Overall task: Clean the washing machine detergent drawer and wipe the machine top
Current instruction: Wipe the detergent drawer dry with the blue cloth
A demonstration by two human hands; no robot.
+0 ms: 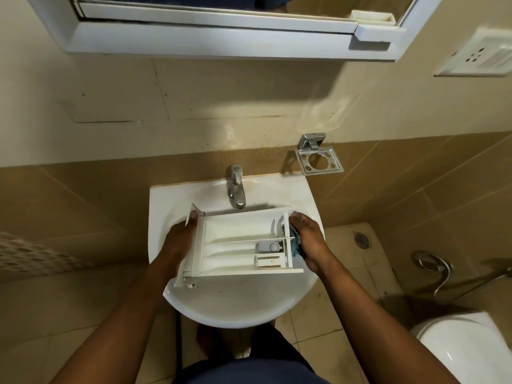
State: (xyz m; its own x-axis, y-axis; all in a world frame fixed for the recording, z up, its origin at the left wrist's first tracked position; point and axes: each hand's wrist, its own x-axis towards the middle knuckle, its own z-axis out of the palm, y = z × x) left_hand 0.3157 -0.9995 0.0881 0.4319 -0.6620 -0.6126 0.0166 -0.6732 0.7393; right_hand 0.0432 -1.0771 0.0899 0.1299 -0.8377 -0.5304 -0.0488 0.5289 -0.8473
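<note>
Dark blue clothing (249, 370) filled the bottom of the frame as a person stood at a white wall-mounted sink (235, 309) with both bare arms reaching forward. The white detergent drawer (238, 231) was held over the basin, lying crosswise with its compartments facing up, just below the chrome tap (236, 187). The left hand (181, 239) gripped the drawer's left end, thumb hooked over the upper edge of the front panel. The right hand (309, 239), set apart at the opposite end, was curled around a blue-grey cloth (295, 246) pressed against the drawer's right end compartment. A chrome holder (321, 160) hung on the beige tiled wall to the right of the tap. A white-framed mirror cabinet (210, 37) hung above, with a white socket plate (482, 55) beside it. A floor drain (362, 239) and a white toilet (465, 347) lay to the right.
</note>
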